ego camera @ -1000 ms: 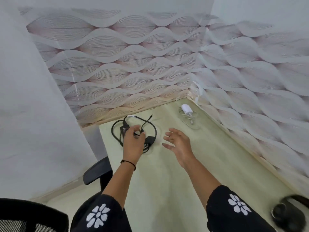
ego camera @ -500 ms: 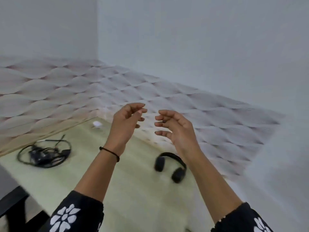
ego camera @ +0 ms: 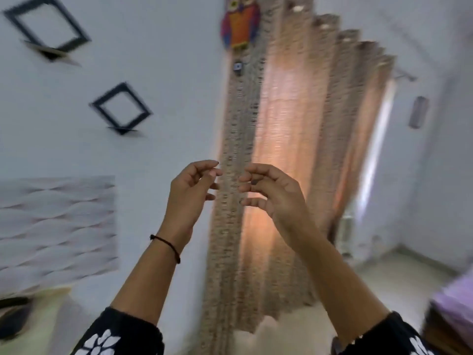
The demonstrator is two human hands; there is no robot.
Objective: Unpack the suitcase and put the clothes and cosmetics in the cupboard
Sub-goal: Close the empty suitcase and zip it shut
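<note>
Now two hands up: left hand [ego camera: 189, 198], right hand [ego camera: 276, 198], both loosely curled, empty; two black frames [ego camera: 138, 99] behind.

- no words, numbers, brands or signs can be read anywhere in the view.
- the small dark tag [ego camera: 237, 67] under the owl decoration [ego camera: 240, 21] at 12 o'clock is too blurred to tell whether it bears any writing.
</note>
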